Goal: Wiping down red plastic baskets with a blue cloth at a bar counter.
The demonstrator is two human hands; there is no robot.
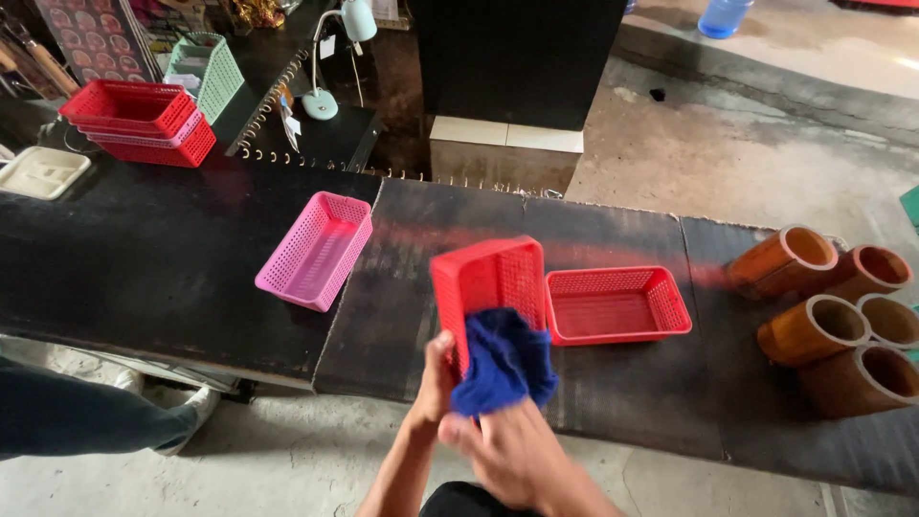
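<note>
My left hand (434, 383) holds a red perforated plastic basket (488, 282) tilted up on its edge over the black table (153, 268). My right hand (512, 450) grips a dark blue cloth (504, 364) pressed against the basket's lower side. A second red basket (617, 304) lies flat just to the right, touching the held one. A pink basket (318, 251) rests on the table to the left.
Several brown cylindrical pots (833, 316) lie on their sides at the table's right end. Stacked red baskets (139, 122), a green basket (209, 72), a white tray (40, 172) and a desk lamp (330, 57) stand at the back left. Another person's leg and shoe (105, 416) are at the lower left.
</note>
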